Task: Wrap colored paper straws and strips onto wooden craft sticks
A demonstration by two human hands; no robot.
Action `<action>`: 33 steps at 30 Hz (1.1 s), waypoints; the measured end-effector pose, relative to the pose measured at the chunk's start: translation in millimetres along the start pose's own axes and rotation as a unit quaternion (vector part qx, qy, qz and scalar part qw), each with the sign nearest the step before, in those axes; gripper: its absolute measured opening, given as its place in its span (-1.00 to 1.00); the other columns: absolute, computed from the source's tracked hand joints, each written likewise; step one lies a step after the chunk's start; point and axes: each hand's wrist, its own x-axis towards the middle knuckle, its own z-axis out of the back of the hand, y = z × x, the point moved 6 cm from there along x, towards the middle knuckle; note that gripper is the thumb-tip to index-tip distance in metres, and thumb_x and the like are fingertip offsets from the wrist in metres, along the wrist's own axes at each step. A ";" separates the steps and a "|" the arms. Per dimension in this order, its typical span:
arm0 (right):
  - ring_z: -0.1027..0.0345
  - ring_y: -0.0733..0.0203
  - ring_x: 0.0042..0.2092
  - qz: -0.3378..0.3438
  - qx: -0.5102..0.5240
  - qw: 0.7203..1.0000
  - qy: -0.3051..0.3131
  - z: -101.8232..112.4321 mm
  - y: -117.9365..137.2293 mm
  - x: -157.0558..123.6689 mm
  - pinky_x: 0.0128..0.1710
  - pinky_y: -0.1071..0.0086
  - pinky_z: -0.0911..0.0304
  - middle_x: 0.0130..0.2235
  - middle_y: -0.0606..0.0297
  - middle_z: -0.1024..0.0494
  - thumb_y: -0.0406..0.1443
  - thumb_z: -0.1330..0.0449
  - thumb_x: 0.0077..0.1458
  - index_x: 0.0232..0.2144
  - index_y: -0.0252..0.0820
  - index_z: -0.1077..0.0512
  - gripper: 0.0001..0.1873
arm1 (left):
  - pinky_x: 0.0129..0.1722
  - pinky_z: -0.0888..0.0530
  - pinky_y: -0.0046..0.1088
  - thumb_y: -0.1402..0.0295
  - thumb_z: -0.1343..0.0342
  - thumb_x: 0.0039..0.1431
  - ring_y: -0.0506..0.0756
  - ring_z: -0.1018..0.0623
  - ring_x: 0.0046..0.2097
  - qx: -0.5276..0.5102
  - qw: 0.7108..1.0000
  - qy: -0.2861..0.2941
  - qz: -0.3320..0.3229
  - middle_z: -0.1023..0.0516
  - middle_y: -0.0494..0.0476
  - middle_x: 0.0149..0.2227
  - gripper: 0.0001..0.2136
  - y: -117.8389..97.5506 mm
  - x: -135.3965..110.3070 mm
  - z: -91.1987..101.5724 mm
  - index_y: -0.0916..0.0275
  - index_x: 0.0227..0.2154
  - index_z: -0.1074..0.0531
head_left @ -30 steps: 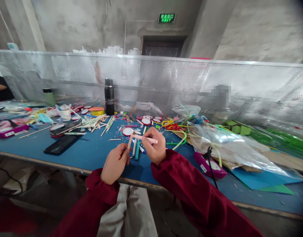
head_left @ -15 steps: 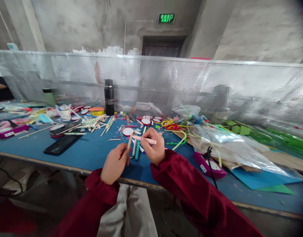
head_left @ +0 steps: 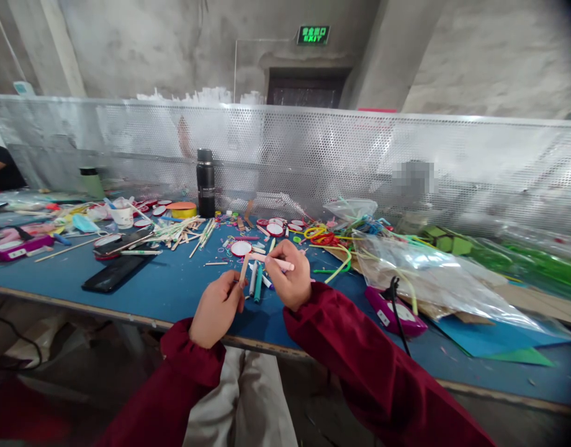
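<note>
While left hand pinches stick, table edge near, room leftward

Room: it's looking like a craft workshop
Concrete wall: it's standing bare across the upper frame
Exit sign: it's glowing green, top centre
Perforated screen: it's running across the middle
Blue worktable: it's carrying wooden sticks, centre left

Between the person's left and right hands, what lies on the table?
The head view shows a teal marker, a pale grey marker beside it, and part of a white marker nearer the right hand.
</note>
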 end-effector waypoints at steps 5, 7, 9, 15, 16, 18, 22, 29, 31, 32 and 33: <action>-0.09 0.34 -0.56 -0.006 0.007 1.000 0.010 -0.9 0.5 0.3 -0.52 0.39 -0.01 -0.57 0.49 -0.25 -0.32 -0.16 0.13 -0.48 -0.10 -0.27 -0.84 | -0.35 -0.31 -0.43 0.23 0.08 0.39 0.07 -0.45 -0.48 -0.002 1.000 -0.001 0.005 -0.46 -0.10 -0.60 -0.81 1.1 0.0 0.0 0.16 -0.28 -0.37; -0.10 0.34 -0.56 -0.009 0.007 1.000 0.010 -1.1 -0.4 -0.3 -0.52 0.39 -0.01 -0.57 0.49 -0.26 -0.32 -0.16 0.13 -0.47 -0.10 -0.27 -0.85 | -0.35 -0.31 -0.43 0.23 0.08 0.39 0.07 -0.45 -0.48 0.000 1.000 0.000 0.005 -0.47 -0.09 -0.59 -0.81 -0.3 -0.4 0.0 0.16 -0.28 -0.37; -0.10 0.34 -0.55 -0.012 0.004 1.000 0.003 -0.7 -1.5 -0.4 -0.52 0.39 -0.01 -0.57 0.49 -0.26 -0.32 -0.16 0.14 -0.46 -0.10 -0.28 -0.86 | -0.34 -0.31 -0.43 0.23 0.08 0.39 0.07 -0.45 -0.47 0.003 1.000 0.001 0.005 -0.46 -0.09 -0.60 -0.80 -1.7 -0.7 0.1 0.16 -0.30 -0.37; -0.10 0.34 -0.55 -0.001 0.004 1.000 0.003 -0.5 -1.6 0.5 -0.51 0.39 -0.01 -0.57 0.49 -0.27 -0.33 -0.16 0.12 -0.47 -0.10 -0.28 -0.85 | -0.36 -0.29 -0.43 0.22 0.07 0.38 0.07 -0.43 -0.49 0.000 1.000 0.005 0.009 -0.46 -0.08 -0.61 -0.79 -1.1 -0.6 -0.2 0.16 -0.32 -0.36; -0.10 0.34 -0.55 -0.002 0.004 1.000 0.004 -0.3 -1.9 0.4 -0.51 0.39 -0.01 -0.57 0.49 -0.26 -0.33 -0.16 0.12 -0.47 -0.10 -0.28 -0.85 | -0.36 -0.29 -0.43 0.23 0.07 0.38 0.07 -0.43 -0.49 0.000 1.000 0.005 0.009 -0.46 -0.08 -0.61 -0.80 -0.8 -0.5 -0.2 0.16 -0.32 -0.37; -0.10 0.33 -0.54 -0.006 0.005 1.000 0.002 0.1 -2.6 0.0 -0.50 0.39 -0.02 -0.57 0.49 -0.25 -0.33 -0.16 0.13 -0.47 -0.11 -0.29 -0.86 | -0.36 -0.29 -0.43 0.24 0.07 0.38 0.07 -0.43 -0.48 -0.001 1.000 0.004 0.008 -0.46 -0.08 -0.60 -0.80 -0.7 -0.4 -0.2 0.16 -0.31 -0.37; -0.11 0.33 -0.53 -0.005 0.005 1.000 0.007 0.1 -1.9 -0.2 -0.49 0.38 -0.04 -0.56 0.48 -0.27 -0.32 -0.16 0.13 -0.47 -0.11 -0.29 -0.85 | -0.35 -0.29 -0.43 0.24 0.08 0.38 0.07 -0.43 -0.48 -0.001 1.000 0.004 0.008 -0.46 -0.10 -0.61 -0.81 -2.0 -0.4 0.1 0.15 -0.30 -0.37; -0.11 0.32 -0.54 -0.016 0.003 1.000 0.000 1.2 -3.7 0.2 -0.49 0.38 -0.02 -0.58 0.49 -0.26 -0.33 -0.17 0.10 -0.48 -0.10 -0.29 -0.86 | -0.36 -0.29 -0.42 0.21 0.08 0.38 0.09 -0.44 -0.48 -0.002 1.000 0.003 0.013 -0.46 -0.08 -0.60 -0.79 -2.0 -0.4 0.0 0.15 -0.31 -0.37; -0.12 0.32 -0.54 -0.016 0.007 1.000 0.006 0.5 -3.2 0.3 -0.49 0.37 -0.03 -0.57 0.48 -0.27 -0.32 -0.16 0.11 -0.48 -0.10 -0.29 -0.86 | -0.36 -0.30 -0.42 0.21 0.08 0.37 0.09 -0.44 -0.48 -0.005 1.000 0.004 0.012 -0.45 -0.08 -0.61 -0.80 -1.7 -0.4 -0.3 0.15 -0.30 -0.37; -0.12 0.32 -0.54 -0.014 0.009 1.000 0.011 0.1 -2.4 0.4 -0.49 0.37 -0.03 -0.57 0.47 -0.28 -0.31 -0.16 0.11 -0.48 -0.10 -0.29 -0.86 | -0.36 -0.30 -0.42 0.21 0.08 0.37 0.08 -0.44 -0.49 -0.006 1.000 0.004 0.012 -0.45 -0.08 -0.61 -0.80 -1.6 -0.4 -0.3 0.15 -0.30 -0.37; -0.12 0.32 -0.54 -0.013 0.009 1.000 0.013 -0.1 -1.6 0.5 -0.50 0.37 -0.03 -0.57 0.47 -0.29 -0.31 -0.16 0.11 -0.48 -0.10 -0.29 -0.86 | -0.37 -0.29 -0.42 0.22 0.08 0.37 0.08 -0.44 -0.49 -0.007 1.000 0.004 0.012 -0.45 -0.08 -0.61 -0.80 -1.6 -0.5 -0.2 0.15 -0.30 -0.37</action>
